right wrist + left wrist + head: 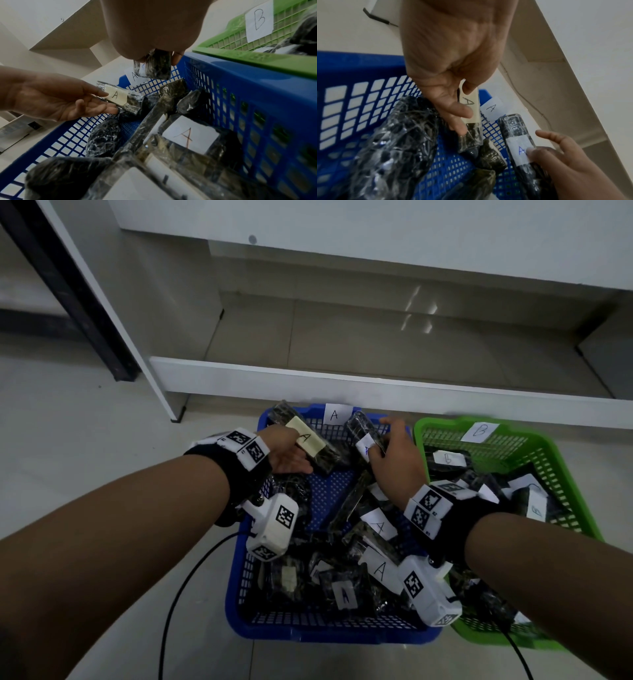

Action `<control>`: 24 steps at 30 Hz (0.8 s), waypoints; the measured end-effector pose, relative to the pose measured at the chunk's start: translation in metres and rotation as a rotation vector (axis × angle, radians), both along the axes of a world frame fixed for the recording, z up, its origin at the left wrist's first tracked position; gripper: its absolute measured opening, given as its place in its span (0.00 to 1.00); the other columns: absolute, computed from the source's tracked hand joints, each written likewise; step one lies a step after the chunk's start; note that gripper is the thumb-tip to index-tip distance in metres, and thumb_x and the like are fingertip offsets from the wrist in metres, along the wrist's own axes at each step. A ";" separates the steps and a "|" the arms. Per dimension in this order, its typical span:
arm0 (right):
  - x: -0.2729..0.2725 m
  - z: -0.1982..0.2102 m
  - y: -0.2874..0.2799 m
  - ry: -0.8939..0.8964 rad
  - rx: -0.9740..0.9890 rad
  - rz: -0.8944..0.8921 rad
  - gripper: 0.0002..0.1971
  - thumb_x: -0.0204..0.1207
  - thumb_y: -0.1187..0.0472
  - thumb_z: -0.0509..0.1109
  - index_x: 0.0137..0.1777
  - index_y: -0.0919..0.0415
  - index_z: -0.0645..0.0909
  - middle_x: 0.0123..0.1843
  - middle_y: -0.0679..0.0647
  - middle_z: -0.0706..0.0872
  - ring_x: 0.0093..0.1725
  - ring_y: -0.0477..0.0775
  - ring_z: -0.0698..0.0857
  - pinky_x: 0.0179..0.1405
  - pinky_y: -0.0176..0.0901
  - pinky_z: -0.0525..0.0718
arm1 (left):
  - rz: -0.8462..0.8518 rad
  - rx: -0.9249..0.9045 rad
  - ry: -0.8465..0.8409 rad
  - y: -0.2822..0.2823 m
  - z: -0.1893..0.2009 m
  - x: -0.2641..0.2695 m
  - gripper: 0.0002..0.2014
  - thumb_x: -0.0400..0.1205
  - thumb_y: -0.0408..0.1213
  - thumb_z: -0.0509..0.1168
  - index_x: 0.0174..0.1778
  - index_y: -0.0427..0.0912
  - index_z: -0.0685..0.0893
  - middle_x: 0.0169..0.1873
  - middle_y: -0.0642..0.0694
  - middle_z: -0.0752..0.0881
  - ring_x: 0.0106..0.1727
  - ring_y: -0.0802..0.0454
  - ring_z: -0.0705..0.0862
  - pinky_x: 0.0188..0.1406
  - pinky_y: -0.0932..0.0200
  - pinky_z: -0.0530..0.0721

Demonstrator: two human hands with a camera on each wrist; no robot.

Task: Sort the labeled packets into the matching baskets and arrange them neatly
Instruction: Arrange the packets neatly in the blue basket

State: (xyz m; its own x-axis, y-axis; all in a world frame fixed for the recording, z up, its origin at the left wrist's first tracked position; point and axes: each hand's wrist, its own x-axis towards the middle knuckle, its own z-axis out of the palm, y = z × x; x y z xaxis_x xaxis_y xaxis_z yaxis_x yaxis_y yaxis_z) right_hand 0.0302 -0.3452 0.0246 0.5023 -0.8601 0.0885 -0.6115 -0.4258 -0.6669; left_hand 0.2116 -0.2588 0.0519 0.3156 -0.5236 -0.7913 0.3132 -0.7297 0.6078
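Note:
The blue basket (236, 573) with a paper "A" label (334, 414) holds several black plastic-wrapped packets with "A" labels. To its right, the green basket (445, 424) with a "B" label (479, 431) holds packets marked "B". My left hand (291, 453) pinches a packet with a cream "A" label (310, 440) between thumb and fingers over the far left of the blue basket. My right hand (387, 446) grips a packet with a white "A" label (361, 429) upright by the far right corner. The wrist views show the cream-label packet (471, 108) and the white-label packet (154, 69) in these grips.
Both baskets stand on a pale tiled floor in front of a low white shelf unit (342, 381). A black cable (178, 587) runs across the floor left of the blue basket. A dark post (68, 289) stands at the far left.

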 end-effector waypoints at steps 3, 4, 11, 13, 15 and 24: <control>-0.001 -0.002 0.001 0.011 -0.004 0.028 0.18 0.79 0.60 0.64 0.68 0.58 0.67 0.50 0.57 0.79 0.36 0.53 0.76 0.35 0.43 0.69 | -0.132 -0.045 -0.030 0.003 -0.001 -0.005 0.23 0.89 0.40 0.49 0.65 0.22 0.75 0.54 0.29 0.85 0.45 0.38 0.89 0.20 0.63 0.84; -0.002 -0.002 0.001 0.014 -0.009 0.035 0.19 0.79 0.61 0.64 0.68 0.59 0.68 0.52 0.59 0.80 0.37 0.53 0.76 0.35 0.43 0.70 | -0.282 -0.075 -0.181 0.004 -0.001 -0.007 0.22 0.89 0.41 0.50 0.62 0.23 0.77 0.54 0.31 0.86 0.47 0.38 0.88 0.22 0.62 0.83; -0.003 -0.001 0.000 0.026 -0.012 0.038 0.18 0.79 0.62 0.64 0.67 0.59 0.68 0.48 0.57 0.80 0.34 0.54 0.76 0.33 0.43 0.70 | -1.095 -0.335 -1.620 0.011 -0.010 -0.008 0.12 0.80 0.41 0.63 0.57 0.42 0.82 0.53 0.41 0.84 0.54 0.41 0.81 0.40 0.52 0.72; -0.004 0.000 0.000 0.038 -0.005 0.035 0.18 0.78 0.62 0.65 0.67 0.59 0.68 0.45 0.53 0.77 0.33 0.54 0.77 0.32 0.43 0.70 | -1.162 -0.300 -1.609 0.008 -0.014 -0.001 0.17 0.79 0.42 0.64 0.64 0.46 0.79 0.64 0.43 0.77 0.66 0.41 0.73 0.58 0.47 0.71; -0.004 -0.001 0.000 0.049 -0.010 0.037 0.19 0.78 0.62 0.65 0.67 0.58 0.68 0.45 0.53 0.77 0.35 0.55 0.78 0.32 0.44 0.73 | -1.209 -0.209 -1.538 0.006 -0.017 0.008 0.21 0.80 0.42 0.63 0.71 0.52 0.74 0.70 0.45 0.72 0.72 0.43 0.68 0.68 0.46 0.69; -0.008 -0.004 -0.002 -0.061 0.113 0.014 0.34 0.74 0.65 0.68 0.78 0.52 0.60 0.44 0.53 0.78 0.29 0.43 0.75 0.26 0.35 0.68 | -1.178 -0.051 -1.476 0.002 -0.022 0.014 0.23 0.82 0.38 0.59 0.75 0.52 0.69 0.64 0.40 0.75 0.65 0.41 0.74 0.57 0.47 0.78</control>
State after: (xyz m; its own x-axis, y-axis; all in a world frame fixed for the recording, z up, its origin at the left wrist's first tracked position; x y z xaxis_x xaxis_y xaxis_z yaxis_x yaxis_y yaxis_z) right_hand 0.0224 -0.3471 0.0202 0.5108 -0.8594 0.0223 -0.5627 -0.3538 -0.7471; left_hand 0.2260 -0.2566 0.0299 0.1468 -0.9605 -0.2364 -0.9877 -0.1291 -0.0885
